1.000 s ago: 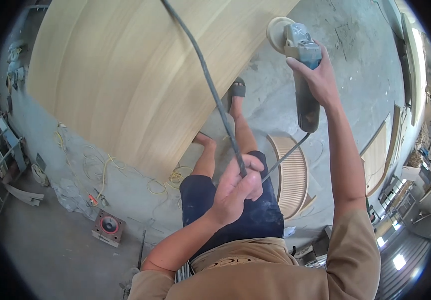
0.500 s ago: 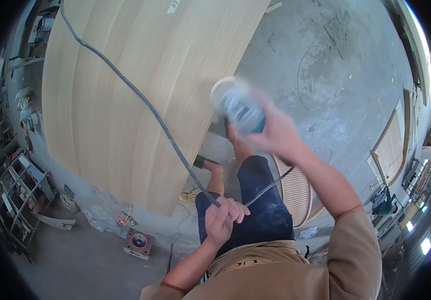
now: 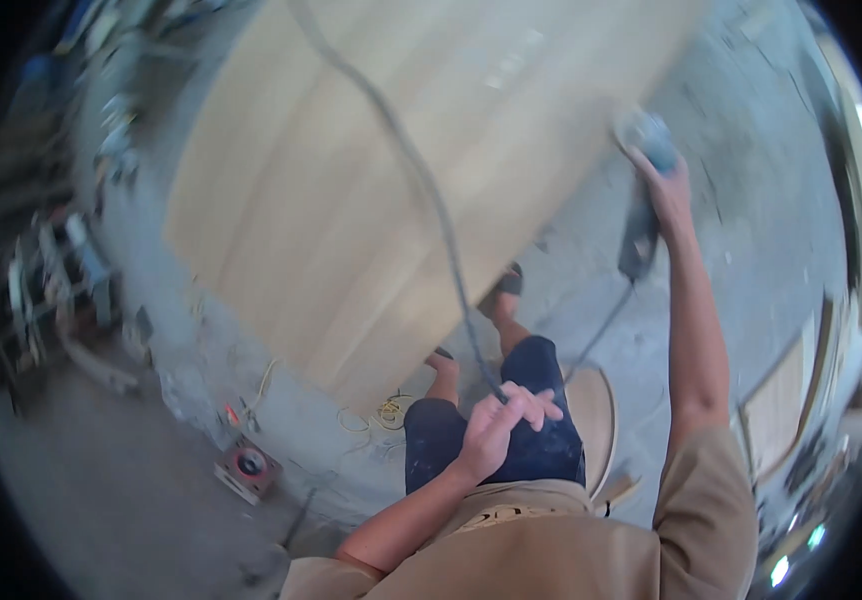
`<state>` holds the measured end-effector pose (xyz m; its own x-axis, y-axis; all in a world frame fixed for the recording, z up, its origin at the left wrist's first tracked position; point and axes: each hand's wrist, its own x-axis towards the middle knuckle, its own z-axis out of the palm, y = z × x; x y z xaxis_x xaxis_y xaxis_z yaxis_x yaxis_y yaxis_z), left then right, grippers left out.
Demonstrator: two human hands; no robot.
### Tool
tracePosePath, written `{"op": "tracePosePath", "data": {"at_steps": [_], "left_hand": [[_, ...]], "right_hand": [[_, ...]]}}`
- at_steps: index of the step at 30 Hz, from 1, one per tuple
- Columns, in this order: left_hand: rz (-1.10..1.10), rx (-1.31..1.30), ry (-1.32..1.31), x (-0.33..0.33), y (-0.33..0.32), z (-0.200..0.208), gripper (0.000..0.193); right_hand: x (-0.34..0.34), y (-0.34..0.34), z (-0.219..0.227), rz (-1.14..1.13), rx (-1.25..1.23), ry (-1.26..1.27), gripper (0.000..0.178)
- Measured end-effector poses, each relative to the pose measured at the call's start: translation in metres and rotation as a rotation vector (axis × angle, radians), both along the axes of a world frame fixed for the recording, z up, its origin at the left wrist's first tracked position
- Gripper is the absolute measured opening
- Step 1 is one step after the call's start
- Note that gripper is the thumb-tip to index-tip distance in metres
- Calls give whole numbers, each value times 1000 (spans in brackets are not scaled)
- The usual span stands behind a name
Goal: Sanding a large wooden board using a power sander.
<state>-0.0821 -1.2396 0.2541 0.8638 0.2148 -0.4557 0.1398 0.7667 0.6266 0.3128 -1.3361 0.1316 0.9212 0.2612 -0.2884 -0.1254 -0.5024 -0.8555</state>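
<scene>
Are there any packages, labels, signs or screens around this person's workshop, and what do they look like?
No package, sign or screen shows clearly; the picture is blurred.
Small box-like thing: on the floor at lower left, squarish, reddish with a dark round face; too blurred to tell whether it is a package.
Pale marks: near the top of the big wooden panel, small and whitish; cannot tell whether they are labels.

Woodworking workshop. I stand on a dusty concrete floor (image 3: 751,260) beside a large curved plywood panel (image 3: 371,200). Cluttered tool racks (image 3: 41,280) to my left, a power socket box (image 3: 248,466) with loose cables, cut wooden boards (image 3: 781,410) right.
</scene>
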Motion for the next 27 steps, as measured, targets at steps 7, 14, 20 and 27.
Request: {"op": "tracePosePath", "data": {"at_steps": [7, 14, 20, 27], "left_hand": [[175, 49, 135, -101, 36, 41, 27], [439, 154, 108, -208, 119, 44, 28], [383, 95, 214, -302, 184, 7, 30], [417, -64, 235, -398, 233, 11, 34]], "right_hand": [[-176, -24, 35, 61, -23, 77, 68], [-356, 40, 90, 166, 225, 261, 55], [-458, 122, 151, 127, 463, 390, 46], [-562, 204, 212, 228, 520, 369, 50]]}}
